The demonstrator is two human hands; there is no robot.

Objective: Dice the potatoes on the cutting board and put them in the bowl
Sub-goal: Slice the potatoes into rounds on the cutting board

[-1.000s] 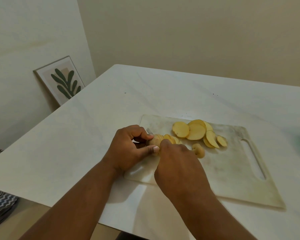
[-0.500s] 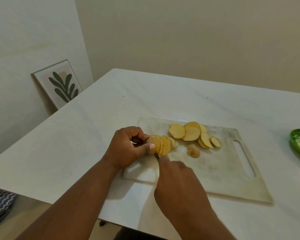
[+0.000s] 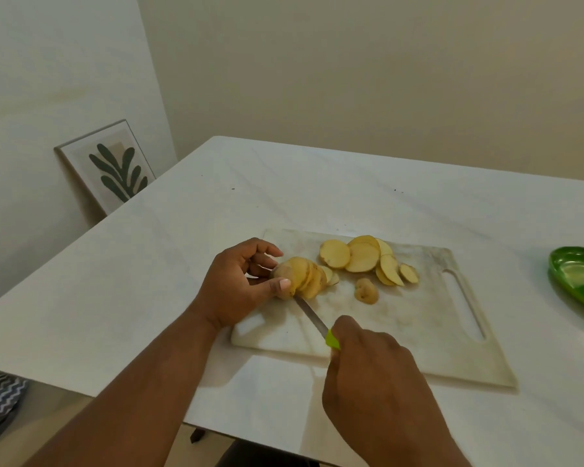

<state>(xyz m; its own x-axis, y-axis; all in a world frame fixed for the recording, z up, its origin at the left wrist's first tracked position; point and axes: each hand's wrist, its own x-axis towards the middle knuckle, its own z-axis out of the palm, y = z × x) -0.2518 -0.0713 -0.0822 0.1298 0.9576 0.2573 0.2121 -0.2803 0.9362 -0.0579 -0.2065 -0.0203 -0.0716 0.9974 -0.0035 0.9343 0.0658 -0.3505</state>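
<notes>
Near the frame's centre, on the cutting board, the left hand is pinching the potato, its long axis running left-right. The right hand is gripping the knife, its blade crossing that axis just beside the left fingertips.

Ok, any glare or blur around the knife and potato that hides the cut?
Head view: light is soft and dim, no glare on the board; the knife and potato read sharp enough, arm shadows fall on the table edge, and the bowl is cropped at the right.
</notes>
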